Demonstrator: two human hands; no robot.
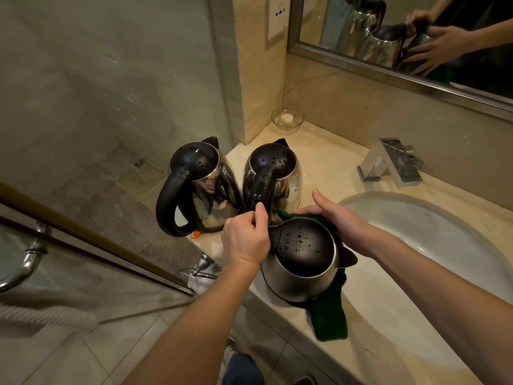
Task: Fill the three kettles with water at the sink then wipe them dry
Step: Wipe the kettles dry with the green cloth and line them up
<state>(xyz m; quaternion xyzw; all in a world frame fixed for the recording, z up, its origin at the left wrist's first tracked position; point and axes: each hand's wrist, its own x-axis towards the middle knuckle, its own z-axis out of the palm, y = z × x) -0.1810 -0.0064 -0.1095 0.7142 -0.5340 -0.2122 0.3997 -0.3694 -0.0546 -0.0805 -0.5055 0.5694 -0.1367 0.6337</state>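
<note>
Three steel kettles with black lids stand on the beige counter. The left kettle (200,187) and middle kettle (273,179) sit side by side at the back. The near kettle (302,262) stands at the counter's front edge, water drops on its lid. My left hand (245,240) grips the near kettle's black handle. My right hand (337,220) presses a dark green cloth (330,315) against the far side of this kettle, fingers fairly straight. The cloth wraps round the kettle and hangs down in front.
The white sink basin (433,245) lies right of the kettles, with a chrome faucet (394,162) behind it. A glass dish with a candle (287,119) sits in the back corner. A glass shower door (83,245) is at the left; a mirror (416,37) above.
</note>
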